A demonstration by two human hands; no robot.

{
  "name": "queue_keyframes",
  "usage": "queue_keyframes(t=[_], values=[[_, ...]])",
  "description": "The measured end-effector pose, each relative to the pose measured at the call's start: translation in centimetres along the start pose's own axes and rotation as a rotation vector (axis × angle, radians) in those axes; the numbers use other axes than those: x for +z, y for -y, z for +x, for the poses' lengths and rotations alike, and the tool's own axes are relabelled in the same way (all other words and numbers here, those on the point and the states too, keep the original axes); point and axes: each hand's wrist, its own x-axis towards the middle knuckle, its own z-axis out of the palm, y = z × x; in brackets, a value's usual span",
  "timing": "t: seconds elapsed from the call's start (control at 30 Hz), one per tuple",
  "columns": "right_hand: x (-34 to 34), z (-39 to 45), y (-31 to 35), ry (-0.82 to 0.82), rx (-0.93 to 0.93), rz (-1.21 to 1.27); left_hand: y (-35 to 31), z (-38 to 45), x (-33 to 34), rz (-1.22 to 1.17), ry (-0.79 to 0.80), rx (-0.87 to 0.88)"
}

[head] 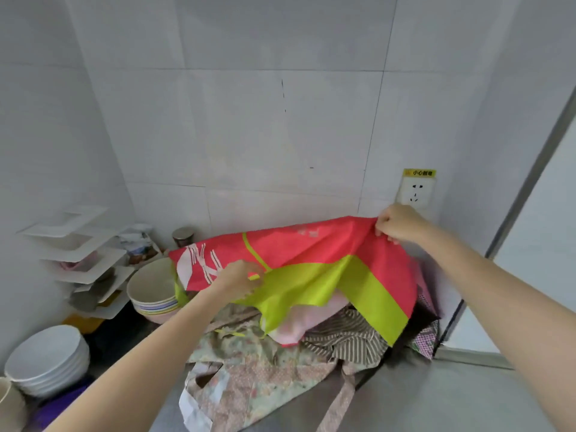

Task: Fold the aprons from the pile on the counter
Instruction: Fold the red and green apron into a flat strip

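A: Head view, kitchen corner; what does each hand hold?

B: The left hand (241,280) pinches the red and lime-green apron (311,260) at a lime strap near its lower left edge, fingers curled round the cloth; the right hand (397,224) grips the apron's upper right corner, fist closed on the fabric, raised just below the wall socket (416,190).

A: Position of the apron?

B: Stretched between the two hands and lifted above the pile of aprons (311,341); its lime panel hangs down and drapes over a pink cloth (300,322) on top of the pile; its left end bears a white printed figure.

A: Composition of the pile?

B: A floral patchwork apron (249,378) at the front, ties trailing toward the near edge; a brown striped one (352,338) to the right; a dark patterned piece at the far right; all lying on the steel counter (436,400).

A: Surroundings?

B: Stacked beige bowls (156,294) touching the apron's left end; stacked white bowls (51,363) at lower left; a white tiered rack (84,254) in the corner; a small jar (183,236) behind the apron; tiled walls (249,120); a yellow warning label above the socket.
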Motion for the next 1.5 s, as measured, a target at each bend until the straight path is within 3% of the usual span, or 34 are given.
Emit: queue_keyframes(t=[0.07,0.13,0.23,0.3,0.37,0.53,0.67,0.73,0.87,0.93,1.0,1.07,1.17,1.2,1.3,1.33,1.4,1.5], values=[[1.8,0.3,-1.4,0.075,0.127,-0.223,-0.7,0.1,1.4,0.15,0.104,0.073],[3.5,-0.1,-0.3,0.01,0.081,-0.31,-0.4,0.3,2.7,0.177,0.18,0.062],[7.6,-0.2,4.3,0.134,-0.148,-0.122,1.4,0.0,4.0,0.171,0.21,-0.001],[11.3,0.5,7.6,0.297,-0.192,0.005,2.6,-0.8,4.3,0.156,0.223,-0.041],[14.8,1.0,10.3,0.344,-0.186,0.057,3.8,-1.5,4.2,0.132,0.197,-0.074],[22.0,2.8,15.2,0.253,-0.208,-0.081,8.3,-4.4,4.0,0.062,0.05,-0.212],[23.1,6.5,14.9,0.087,-0.155,-0.114,10.5,-6.4,3.6,0.102,-0.002,-0.261],[22.8,7.3,14.6,0.066,-0.228,-0.155,11.2,-6.7,2.9,0.099,-0.095,-0.268],[21.3,4.6,15.1,0.037,-0.503,-0.153,10.9,-5.0,-0.7,0.398,-0.265,-0.187],[19.1,3.2,14.3,0.02,-0.534,-0.123,10.1,-3.8,-2.9,0.663,-0.307,-0.077],[16.1,2.1,13.0,-0.052,-0.504,-0.025,9.6,-2.9,-4.3,0.77,-0.298,-0.129],[13.0,1.6,11.6,-0.101,-0.471,0.071,8.8,-2.2,-4.6,0.508,-0.196,-0.223],[10.0,1.3,9.6,-0.118,-0.392,0.226,5.5,-1.8,-3.7,-0.199,0.042,-0.065],[9.2,0.7,8.7,-0.122,-0.336,0.313,4.3,-1.7,-3.0,-0.323,0.124,-0.019],[8.1,-0.7,7.5,-0.121,-0.18,0.512,2.0,-2.4,-1.0,-0.082,0.274,0.133],[7.8,-1.4,7.5,-0.144,-0.143,0.545,1.9,-2.4,-0.1,0.131,0.291,0.153],[7.1,-2.7,7.8,-0.209,-0.076,0.624,1.7,-3.2,1.5,0.573,0.17,0.111],[5.8,-4.1,8.1,-0.192,-0.004,0.757,0.4,-5.8,3.1,0.721,-0.167,0.186]])
